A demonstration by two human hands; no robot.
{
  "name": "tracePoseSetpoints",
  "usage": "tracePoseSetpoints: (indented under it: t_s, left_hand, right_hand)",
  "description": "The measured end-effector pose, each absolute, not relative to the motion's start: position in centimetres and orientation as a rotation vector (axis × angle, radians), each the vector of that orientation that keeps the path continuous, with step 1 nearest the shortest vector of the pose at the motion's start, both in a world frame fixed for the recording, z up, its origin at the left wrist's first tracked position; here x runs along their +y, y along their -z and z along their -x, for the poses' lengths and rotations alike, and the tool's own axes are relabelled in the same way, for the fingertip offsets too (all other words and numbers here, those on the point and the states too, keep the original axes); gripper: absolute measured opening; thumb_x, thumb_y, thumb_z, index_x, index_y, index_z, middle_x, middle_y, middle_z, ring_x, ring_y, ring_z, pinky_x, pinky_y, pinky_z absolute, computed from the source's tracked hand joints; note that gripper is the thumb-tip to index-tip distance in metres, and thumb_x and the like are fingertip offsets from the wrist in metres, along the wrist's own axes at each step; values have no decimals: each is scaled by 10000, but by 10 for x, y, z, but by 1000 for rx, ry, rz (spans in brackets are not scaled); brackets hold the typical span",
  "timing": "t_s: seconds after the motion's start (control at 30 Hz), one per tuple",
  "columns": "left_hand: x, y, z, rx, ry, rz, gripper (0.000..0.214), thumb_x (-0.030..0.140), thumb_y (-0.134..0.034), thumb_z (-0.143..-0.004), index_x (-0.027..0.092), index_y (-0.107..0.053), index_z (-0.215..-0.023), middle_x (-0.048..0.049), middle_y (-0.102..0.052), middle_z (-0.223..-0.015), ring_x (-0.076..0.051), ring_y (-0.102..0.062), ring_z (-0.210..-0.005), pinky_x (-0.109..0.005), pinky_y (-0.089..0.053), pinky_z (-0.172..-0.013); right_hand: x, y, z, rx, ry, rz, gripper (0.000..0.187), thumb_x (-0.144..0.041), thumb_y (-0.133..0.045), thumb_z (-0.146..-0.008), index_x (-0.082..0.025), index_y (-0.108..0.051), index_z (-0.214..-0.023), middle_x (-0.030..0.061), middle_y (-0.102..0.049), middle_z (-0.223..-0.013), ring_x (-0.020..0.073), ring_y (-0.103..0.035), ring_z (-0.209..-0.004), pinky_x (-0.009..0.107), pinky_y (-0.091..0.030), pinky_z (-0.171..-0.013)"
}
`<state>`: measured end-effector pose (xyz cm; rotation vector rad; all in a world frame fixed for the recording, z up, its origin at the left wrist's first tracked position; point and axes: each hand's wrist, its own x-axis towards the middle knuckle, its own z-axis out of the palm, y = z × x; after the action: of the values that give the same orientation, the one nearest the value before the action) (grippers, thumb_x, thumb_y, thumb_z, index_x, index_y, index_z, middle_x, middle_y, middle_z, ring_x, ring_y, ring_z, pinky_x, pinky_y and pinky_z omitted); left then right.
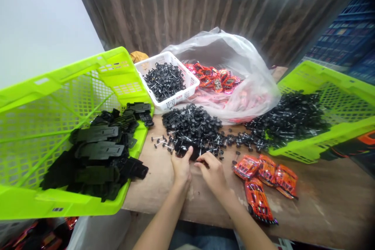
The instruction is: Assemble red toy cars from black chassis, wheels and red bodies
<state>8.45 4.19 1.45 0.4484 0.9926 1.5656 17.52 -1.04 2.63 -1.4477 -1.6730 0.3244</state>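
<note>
My left hand [181, 168] grips a black plastic toy car chassis [190, 154], thumb on top, at the near edge of a heap of black wheels on metal axles [193, 125]. Close beside it, my right hand [213, 170] is closed in a pinch at the chassis's right end; whatever lies between its fingertips is too small to make out. Several orange toy car bodies [259, 199] lie on the table to the right of my right hand. Black chassis plates [99, 150] fill part of the tipped green crate [124, 191] on the left.
A white basket [187, 93] of wheel axles stands behind the heap. Next to it, a clear plastic bag [252, 50] holds red-orange car bodies. On the right, a tilted green crate [345, 133] spills more wheel axles onto the wooden table [322, 211]. A dark tool [356, 150] sits at the right edge.
</note>
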Motion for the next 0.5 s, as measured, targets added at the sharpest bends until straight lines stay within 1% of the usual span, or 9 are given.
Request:
tracePoseSetpoints:
  t_s: [0.07, 0.17, 0.23, 0.3, 0.33, 0.37, 0.43, 0.5]
  left_hand:
    - [43, -18, -86, 968, -1538, -419, 463, 251, -815, -563, 148, -605, -963, -80, -702, -969, -202, -680, -838, -342, -543, -773]
    - [47, -22, -83, 922, -1509, -372, 486, 242, -812, -582, 168, -605, -1015, -85, -699, -1007, -211, -679, -871, -339, -550, -774]
    - [51, -22, -80, 922, -1483, -334, 516, 225, -823, -572, 195, -601, -1037, -77, -695, -1038, -219, -671, -923, -335, -552, -790]
    - [54, -18, -77, 937, -1442, -300, 542, 222, -836, -556, 218, -596, -1042, -66, -696, -1043, -230, -668, -951, -338, -560, -784]
    - [56, -14, -76, 938, -1420, -287, 548, 228, -841, -548, 225, -595, -1038, -64, -699, -1036, -238, -669, -954, -344, -565, -776]
    - [57, -10, -76, 935, -1399, -278, 548, 239, -845, -542, 228, -596, -1029, -63, -703, -1024, -248, -671, -954, -352, -569, -768]
    - [60, 2, -77, 931, -1368, -272, 532, 264, -855, -518, 226, -606, -986, -65, -714, -976, -267, -679, -939, -366, -575, -753]
    - [63, 14, -80, 946, -1350, -269, 519, 292, -871, -472, 212, -616, -917, -67, -726, -892, -282, -692, -891, -373, -578, -733]
  right_hand:
    - [-13, -33, -177, -1654, -307, 1467, 33, -217, -591, -814, -197, -617, -815, 44, -565, -849, 173, -567, -775, 290, -477, -705]
    - [11, -54, -195, -1657, -249, 1475, 215, -322, -614, -811, -197, -605, -985, 59, -561, -947, 159, -560, -751, 276, -483, -685]
    - [54, -76, -218, -1671, -177, 1549, 246, -354, -503, -886, -182, -574, -1046, 60, -591, -964, 153, -575, -786, 268, -479, -725]
    - [114, -100, -244, -1710, -109, 1755, 292, -293, -320, -964, -160, -572, -1026, 51, -624, -939, 142, -592, -859, 259, -465, -791]
    - [146, -111, -256, -1720, -85, 1814, 308, -252, -298, -970, -141, -583, -1003, 56, -632, -924, 144, -595, -875, 271, -462, -810]
    - [176, -121, -267, -1726, -59, 1855, 295, -241, -322, -968, -125, -592, -984, 63, -633, -929, 150, -596, -892, 288, -463, -826]
    - [223, -135, -284, -1736, -9, 1924, 245, -291, -440, -943, -120, -587, -1040, 69, -622, -1010, 162, -598, -919, 338, -485, -829]
    - [250, -138, -295, -1740, 56, 2001, 308, -347, -533, -903, -145, -558, -1134, 72, -590, -1117, 177, -595, -956, 382, -507, -825]
